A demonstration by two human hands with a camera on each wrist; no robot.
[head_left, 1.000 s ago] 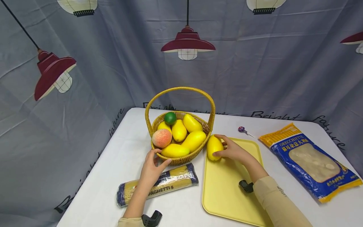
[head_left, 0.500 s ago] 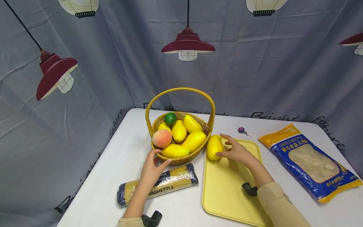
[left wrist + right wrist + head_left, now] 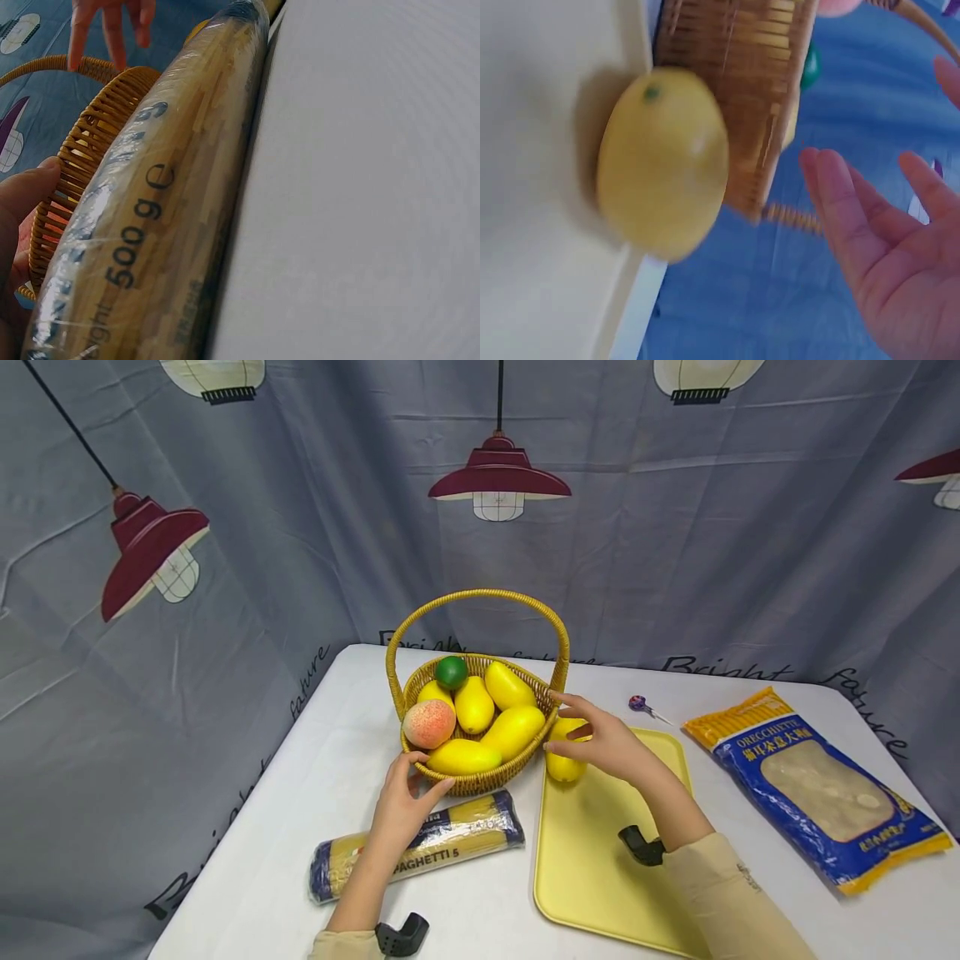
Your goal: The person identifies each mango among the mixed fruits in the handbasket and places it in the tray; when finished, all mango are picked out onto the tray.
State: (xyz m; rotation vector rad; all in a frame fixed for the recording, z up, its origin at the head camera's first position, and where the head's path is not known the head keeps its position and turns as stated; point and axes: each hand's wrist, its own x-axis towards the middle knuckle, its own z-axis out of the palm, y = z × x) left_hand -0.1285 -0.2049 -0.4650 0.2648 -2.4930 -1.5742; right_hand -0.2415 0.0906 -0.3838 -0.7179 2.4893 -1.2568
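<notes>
A wicker basket [image 3: 472, 786] holds several yellow mangoes [image 3: 463, 758], a peach [image 3: 428, 724] and a small green fruit [image 3: 452, 672]. At its front left, my left hand [image 3: 399, 797] grips the rim; in the left wrist view the thumb [image 3: 34, 187] lies against the woven side. One more mango [image 3: 564, 768] lies on the upper left corner of the yellow tray [image 3: 592, 877], right beside the basket. Above that mango is my right hand [image 3: 611, 745], fingers spread and holding nothing, its fingertips close to the basket's right rim. The right wrist view shows this mango [image 3: 664, 165] apart from the fingers.
A pack of spaghetti [image 3: 472, 835] lies in front of the basket, under the left forearm. Behind the tray is a lollipop [image 3: 639, 702]. To the right lies a large blue and yellow bag of orecchiette [image 3: 825, 789]. A grey curtain [image 3: 645, 568] hangs behind the table.
My right hand has let go of the mango on the tray, drawn back, then moved left and up over it toward the basket. The left hand has stayed at the rim.
</notes>
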